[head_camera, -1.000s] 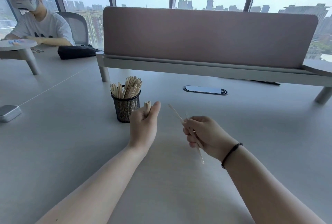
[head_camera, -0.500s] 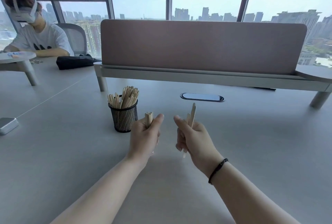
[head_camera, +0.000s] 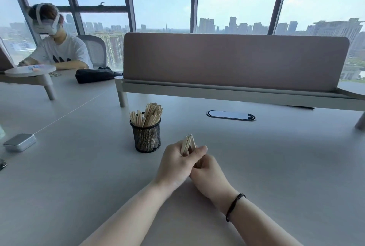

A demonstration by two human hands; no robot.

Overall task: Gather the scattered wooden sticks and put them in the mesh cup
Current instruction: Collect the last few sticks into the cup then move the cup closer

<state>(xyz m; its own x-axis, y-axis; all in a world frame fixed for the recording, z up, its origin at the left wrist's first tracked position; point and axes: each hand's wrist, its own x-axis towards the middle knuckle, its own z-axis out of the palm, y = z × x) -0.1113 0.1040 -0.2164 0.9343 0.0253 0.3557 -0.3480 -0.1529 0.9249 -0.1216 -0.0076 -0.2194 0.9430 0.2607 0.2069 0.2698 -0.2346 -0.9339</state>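
A black mesh cup [head_camera: 147,137] stands on the grey table, packed with several upright wooden sticks [head_camera: 147,115]. Just right of it and nearer to me, my two hands meet around a small bundle of wooden sticks [head_camera: 188,144] whose tips point up. My left hand [head_camera: 175,164] grips the bundle, thumb across the front. My right hand [head_camera: 209,175] is pressed against the left one and its fingers curl round the lower part of the same bundle. The sticks' lower ends are hidden between the hands.
A pink divider panel [head_camera: 235,60] on a raised shelf crosses the table behind. An oval cable port [head_camera: 230,115] lies right of the cup, a silver tin [head_camera: 19,142] at far left. A person with a headset [head_camera: 57,46] sits at back left beside a black pouch [head_camera: 96,75].
My right hand moved left with its sticks and joined them to the bundle in my left hand. The two hands, apart before, now touch. The camera has tilted up slightly.
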